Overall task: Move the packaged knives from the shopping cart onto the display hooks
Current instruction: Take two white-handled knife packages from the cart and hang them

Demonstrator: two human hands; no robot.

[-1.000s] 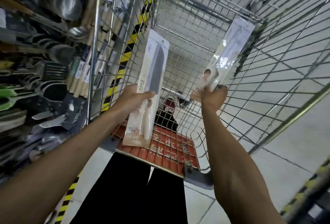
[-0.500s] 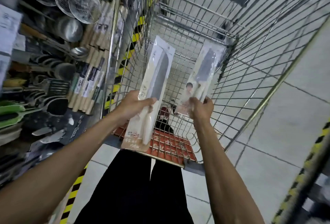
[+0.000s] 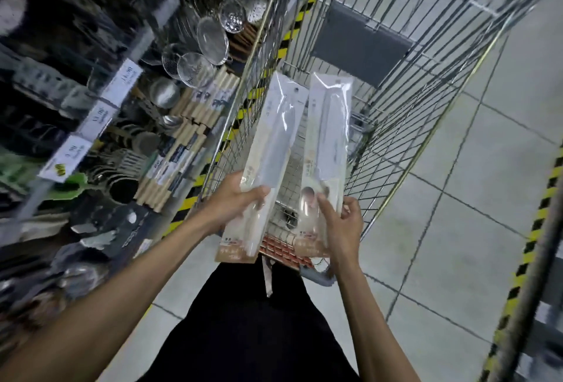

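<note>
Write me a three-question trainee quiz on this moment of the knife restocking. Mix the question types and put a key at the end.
1. True or false: the left hand and the right hand each hold one packaged knife.
2. Where are the two packages relative to the shopping cart?
A. lying on its floor
B. held side by side above its near end
C. hung on its far wall
3. Fill in: the shelving with the wire strainers stands on the person's ____ side.

Key
1. True: the left package and the right package.
2. B
3. left
</note>
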